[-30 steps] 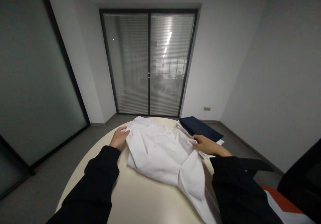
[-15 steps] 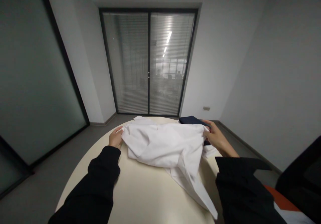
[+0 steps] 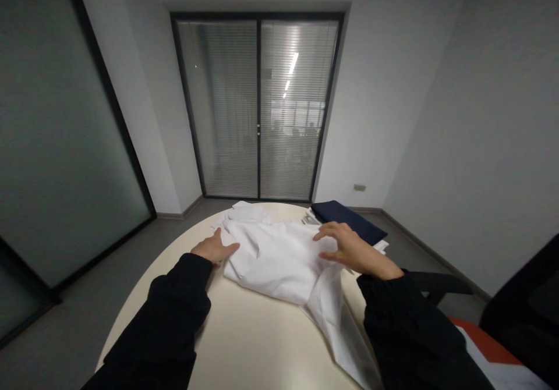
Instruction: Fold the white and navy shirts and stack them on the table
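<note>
A white garment (image 3: 279, 256), which looks like a shirt, lies partly folded across the round table, one sleeve trailing toward me at the right. At its left edge rests my left hand (image 3: 215, 247), thumb spread away from the fingers; the cloth hides part of the fingertips. Over the garment's right side my right hand (image 3: 349, 249) is open, fingers curved and thumb apart, with no cloth pinched between them. Behind that hand is a stack with a folded navy cloth (image 3: 347, 218) on top of white fabric.
The cream round table (image 3: 257, 343) carries the garment and the stack. A black chair (image 3: 524, 297) stands at the right, near an orange and white item (image 3: 484, 343). Glass doors with blinds (image 3: 259, 110) are in the far wall.
My right hand first pulled the garment's right edge outward and up, then let go and came back left over it. The cloth has settled flatter. My left hand has loosened its grip.
</note>
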